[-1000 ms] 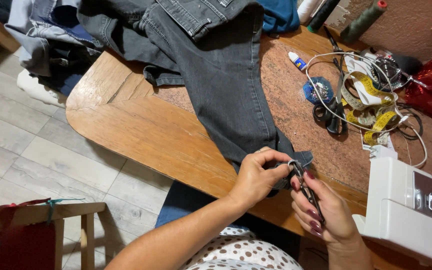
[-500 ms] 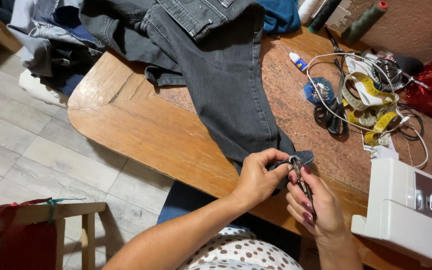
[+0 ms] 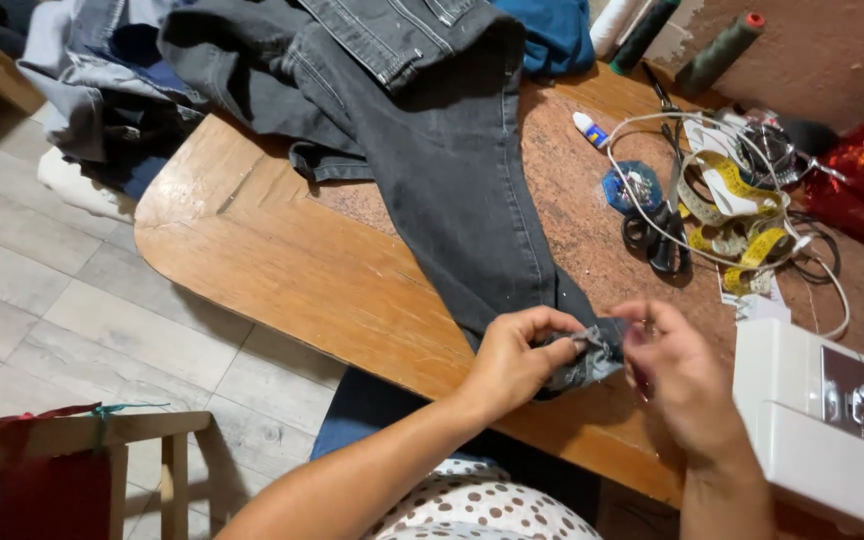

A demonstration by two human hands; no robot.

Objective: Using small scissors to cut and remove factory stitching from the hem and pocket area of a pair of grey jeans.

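We are showing two bare forearms with no sleeves, watch or bracelets on them. Our left hand [image 3: 517,360] is showing no rings on the fingers we can see. Our right hand [image 3: 677,375] is wearing dark red polish on its nails. At six o'clock we are wearing a white garment dotted with brown spots, and beneath it blue trousers are peeking out.
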